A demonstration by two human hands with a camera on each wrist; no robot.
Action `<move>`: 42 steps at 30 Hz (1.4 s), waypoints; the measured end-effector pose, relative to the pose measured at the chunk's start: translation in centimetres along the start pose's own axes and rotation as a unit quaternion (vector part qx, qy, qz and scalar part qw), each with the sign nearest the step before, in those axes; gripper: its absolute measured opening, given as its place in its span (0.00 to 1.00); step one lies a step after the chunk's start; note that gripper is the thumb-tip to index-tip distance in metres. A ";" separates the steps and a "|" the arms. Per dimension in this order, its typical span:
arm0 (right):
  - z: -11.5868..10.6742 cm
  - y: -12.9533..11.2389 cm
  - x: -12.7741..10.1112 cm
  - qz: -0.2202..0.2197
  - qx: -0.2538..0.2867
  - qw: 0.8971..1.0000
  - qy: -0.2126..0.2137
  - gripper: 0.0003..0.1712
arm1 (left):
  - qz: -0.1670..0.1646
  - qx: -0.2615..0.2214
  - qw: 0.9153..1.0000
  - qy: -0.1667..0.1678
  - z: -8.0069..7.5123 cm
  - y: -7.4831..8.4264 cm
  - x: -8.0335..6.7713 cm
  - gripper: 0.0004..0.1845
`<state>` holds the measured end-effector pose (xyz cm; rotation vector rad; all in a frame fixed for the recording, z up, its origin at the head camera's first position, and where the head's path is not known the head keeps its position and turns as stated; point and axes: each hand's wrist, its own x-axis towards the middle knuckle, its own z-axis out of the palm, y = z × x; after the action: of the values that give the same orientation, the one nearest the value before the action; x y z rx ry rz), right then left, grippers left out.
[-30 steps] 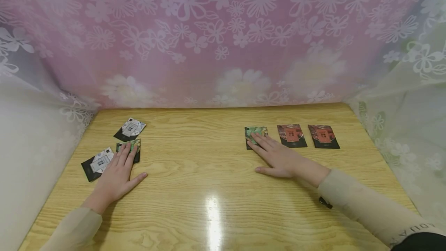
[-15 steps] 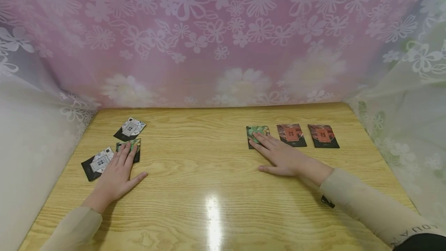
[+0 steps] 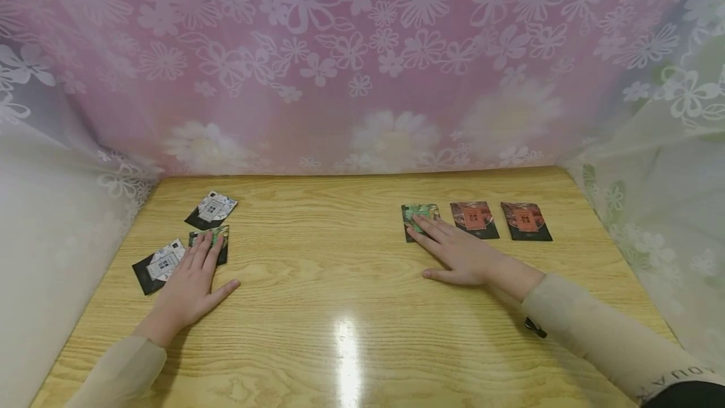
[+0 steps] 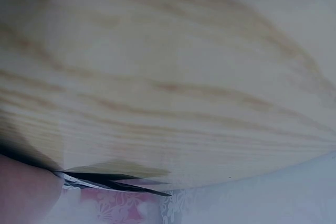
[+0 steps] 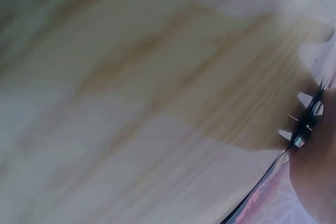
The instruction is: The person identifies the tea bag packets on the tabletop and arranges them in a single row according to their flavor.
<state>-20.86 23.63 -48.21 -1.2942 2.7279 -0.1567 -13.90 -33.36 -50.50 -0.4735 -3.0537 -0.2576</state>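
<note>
Green packet (image 3: 418, 215) half hidden under right-hand fingers (image 3: 430, 232).

I'm looking down at a light, yellowish wooden table with strong dark grain (image 3: 340, 257), its varnished top catching a bright white glare of overhead light (image 3: 347, 339) near the front edge. Behind it hangs a sheer pink curtain printed with white flowers (image 3: 351, 62), falling right to the table's back edge. On the left a pale white lace curtain (image 3: 45, 194) closes that side; on the right a similar whitish-green flowered curtain (image 3: 668, 162) does the same. Both wrist views show me only blurred wood grain close up, with a sliver of pink cloth at the bottom.
</note>
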 end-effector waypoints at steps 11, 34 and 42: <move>0.1 0.0 0.1 0.006 -0.005 1.000 -0.016 0.52 | 0.003 -0.005 1.000 -0.001 0.1 -0.5 -0.2 0.56; 0.2 -0.2 -0.2 0.005 -0.016 1.000 -0.003 0.50 | 0.029 -0.026 0.998 -0.043 -0.4 2.8 1.9 0.56; 0.3 -0.2 -0.3 0.015 -0.003 1.000 -0.015 0.51 | 0.047 -0.013 0.997 -0.067 -0.4 5.5 4.2 0.56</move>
<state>-20.48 23.67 -48.42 -1.2474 2.7233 -0.1260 -16.24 -27.00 -48.94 -0.6608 -3.1482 -0.2745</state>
